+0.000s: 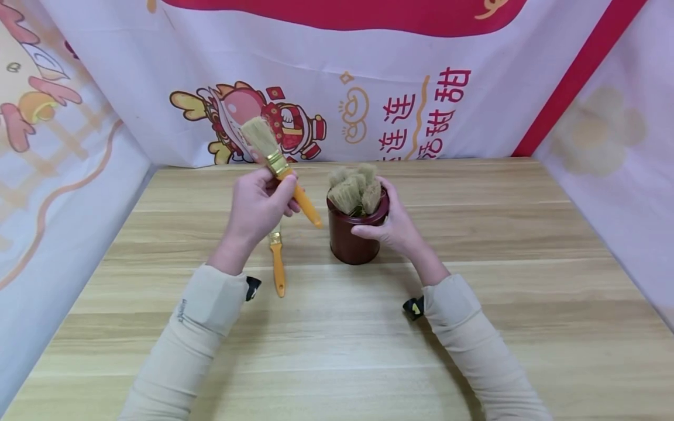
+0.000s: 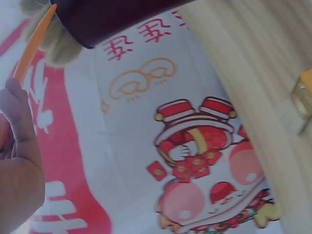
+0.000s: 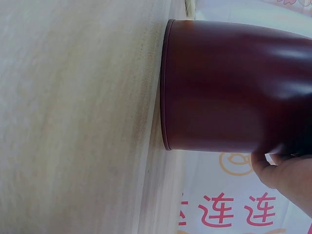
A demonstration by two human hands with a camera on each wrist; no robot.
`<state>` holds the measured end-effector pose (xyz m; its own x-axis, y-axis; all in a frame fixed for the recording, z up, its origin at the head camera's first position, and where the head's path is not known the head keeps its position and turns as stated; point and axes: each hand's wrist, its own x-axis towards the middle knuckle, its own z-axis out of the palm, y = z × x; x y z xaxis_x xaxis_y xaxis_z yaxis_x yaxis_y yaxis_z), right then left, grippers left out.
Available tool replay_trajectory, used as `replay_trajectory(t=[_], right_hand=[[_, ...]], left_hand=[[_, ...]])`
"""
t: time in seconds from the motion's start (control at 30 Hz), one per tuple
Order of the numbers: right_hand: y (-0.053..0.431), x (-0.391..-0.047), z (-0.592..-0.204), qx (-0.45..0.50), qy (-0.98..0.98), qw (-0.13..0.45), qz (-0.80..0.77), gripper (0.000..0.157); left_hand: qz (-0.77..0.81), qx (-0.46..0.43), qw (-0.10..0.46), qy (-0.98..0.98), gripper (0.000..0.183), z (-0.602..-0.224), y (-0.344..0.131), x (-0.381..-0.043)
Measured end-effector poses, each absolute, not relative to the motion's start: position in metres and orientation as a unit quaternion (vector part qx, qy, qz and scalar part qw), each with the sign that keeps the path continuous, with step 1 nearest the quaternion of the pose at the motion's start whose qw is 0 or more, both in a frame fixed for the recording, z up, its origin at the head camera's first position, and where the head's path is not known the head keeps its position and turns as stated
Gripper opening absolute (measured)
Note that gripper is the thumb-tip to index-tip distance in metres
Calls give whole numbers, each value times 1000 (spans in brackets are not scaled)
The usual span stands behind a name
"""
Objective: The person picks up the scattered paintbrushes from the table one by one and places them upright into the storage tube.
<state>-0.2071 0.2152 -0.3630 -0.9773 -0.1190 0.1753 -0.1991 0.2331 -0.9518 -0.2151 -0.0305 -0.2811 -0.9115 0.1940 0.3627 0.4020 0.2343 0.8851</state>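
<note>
My left hand (image 1: 260, 202) holds a paintbrush up off the table, its pale bristles (image 1: 259, 133) pointing up and its orange handle (image 1: 308, 206) slanting down toward a dark red round pot (image 1: 354, 242). In the left wrist view that handle (image 2: 35, 44) overlaps the pot (image 2: 112, 22). My right hand (image 1: 397, 225) grips the pot near its rim, thumb in front and fingers round the far right side. Out of the pot stick several brush heads (image 1: 348, 196), bristles up; their handles are hidden inside. The right wrist view shows the pot's side (image 3: 219, 87) and part of my right hand (image 3: 287, 178).
Left of the pot, a second orange-handled paintbrush (image 1: 278, 269) lies on the wooden table (image 1: 337, 351), its upper end hidden by my left hand. A printed white cloth (image 1: 337, 58) hangs along the back edge, with cloth at both sides too.
</note>
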Motion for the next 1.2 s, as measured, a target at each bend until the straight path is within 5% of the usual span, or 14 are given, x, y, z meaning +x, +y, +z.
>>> replay_trajectory(t=[0.57, 0.97, 1.2], right_hand=[[216, -208, -364, 95, -790, 23, 605, 104], [216, -208, -364, 111, -785, 36, 608, 102], [215, -209, -363, 113, -779, 34, 616, 101]], left_hand=[[-586, -318, 160, -728, 16, -265, -4, -195], [-481, -385, 267, -741, 12, -267, 20, -200], [-425, -364, 239, -793, 20, -267, 34, -202]])
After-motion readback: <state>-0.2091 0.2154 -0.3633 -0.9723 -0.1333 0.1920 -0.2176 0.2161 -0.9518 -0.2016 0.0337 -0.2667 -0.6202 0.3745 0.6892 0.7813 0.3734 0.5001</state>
